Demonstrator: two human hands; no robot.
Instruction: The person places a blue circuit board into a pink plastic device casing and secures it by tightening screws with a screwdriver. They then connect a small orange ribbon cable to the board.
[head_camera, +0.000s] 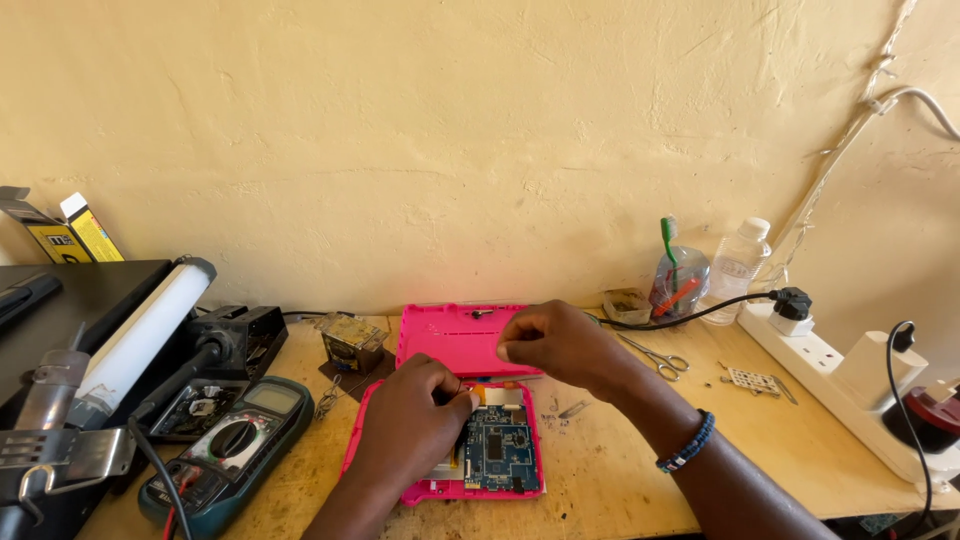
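We see tablet (470, 470) open in pink case, near desk edge, board (498, 447) bare. Left hand (410, 425) rests on it, fingers closed together. Right hand (560, 345) hovers above, pinching; if it holds something, we cannot tell. We judge board light, stiff, fragile: take by case rim.

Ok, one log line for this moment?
left hand: resting on opened pink plastic tablet case | right hand: above detached pink back cover, fingers pinched | blue circuit board: exposed

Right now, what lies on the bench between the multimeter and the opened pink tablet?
In the head view, a small metal clip lies on the bare wood between the multimeter and the pink tablet.
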